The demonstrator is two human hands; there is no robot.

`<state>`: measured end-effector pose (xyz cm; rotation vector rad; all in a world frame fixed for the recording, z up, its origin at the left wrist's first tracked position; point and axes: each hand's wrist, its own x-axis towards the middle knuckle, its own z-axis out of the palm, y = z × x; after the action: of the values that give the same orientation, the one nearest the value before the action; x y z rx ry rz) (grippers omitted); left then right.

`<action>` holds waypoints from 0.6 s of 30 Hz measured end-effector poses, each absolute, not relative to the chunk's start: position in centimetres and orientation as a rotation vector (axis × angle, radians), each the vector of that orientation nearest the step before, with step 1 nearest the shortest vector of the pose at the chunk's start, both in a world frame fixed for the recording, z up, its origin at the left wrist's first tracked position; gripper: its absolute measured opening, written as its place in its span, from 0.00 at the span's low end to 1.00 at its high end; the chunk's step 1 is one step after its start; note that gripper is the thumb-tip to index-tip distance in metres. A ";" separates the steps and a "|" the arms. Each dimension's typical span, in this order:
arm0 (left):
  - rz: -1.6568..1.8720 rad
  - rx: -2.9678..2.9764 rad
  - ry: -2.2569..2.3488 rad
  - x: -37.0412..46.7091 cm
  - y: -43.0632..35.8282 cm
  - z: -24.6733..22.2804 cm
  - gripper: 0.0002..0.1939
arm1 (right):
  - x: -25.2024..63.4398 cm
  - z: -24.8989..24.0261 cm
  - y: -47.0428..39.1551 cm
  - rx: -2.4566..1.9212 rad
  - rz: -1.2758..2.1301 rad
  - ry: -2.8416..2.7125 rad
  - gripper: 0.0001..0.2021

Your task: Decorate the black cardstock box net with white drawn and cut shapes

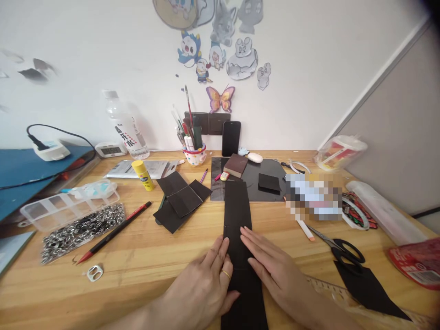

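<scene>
Running lengthwise down the middle of the table (144, 247), a creased black paper strip (237, 206) lies under both hands, its far end over a dark sheet (252, 190). The left hand (206, 279), wearing one ring (226, 274), is open, fingertips pressing the strip's left side, thumb spread on it. The right hand (278, 275) is open too, fingers extended flat, their tips on the strip's right edge.

To the left stand one yellow glue stick (142, 175), its label too small to read, and one clear bottle (125, 128) with black and red Chinese characters, "开水" legible among them. The digits on the white clock (111, 150) are blurred. On the right are one pair of black-handled scissors (343, 252), a clear ruler (326, 286) partly hidden, and a red packet (415, 263) with a barcode. One phone (231, 137) stands upright at the wall, below one butterfly cutout (221, 100).
</scene>
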<state>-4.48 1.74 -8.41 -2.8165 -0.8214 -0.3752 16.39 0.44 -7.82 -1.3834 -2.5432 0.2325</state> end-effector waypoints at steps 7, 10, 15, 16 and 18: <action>-0.422 -2.831 -0.628 -4.9 3.2 -8.1 0.08 | 18.3 -8.6 1.2 -1.297 -0.107 -2.597 0.19; -0.436 -2.867 -0.622 -5.0 3.6 -8.1 0.07 | 18.7 -8.4 1.5 -1.362 -0.033 -2.605 0.19; -0.495 -3.039 -0.695 -5.4 4.5 -7.9 0.12 | 18.7 -7.7 1.4 -1.522 0.178 -2.585 0.22; -0.499 -3.092 -0.724 -5.6 4.6 -7.9 0.12 | 18.7 -7.5 1.2 -1.540 0.212 -2.585 0.25; -0.506 -3.168 -0.779 -5.9 4.8 -7.9 0.12 | 18.5 -7.2 0.7 -1.541 0.272 -2.608 0.33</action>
<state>-5.92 4.85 -7.93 -3.1677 -0.7789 -0.5057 18.53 0.69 -7.19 -1.5412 -2.6077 0.2722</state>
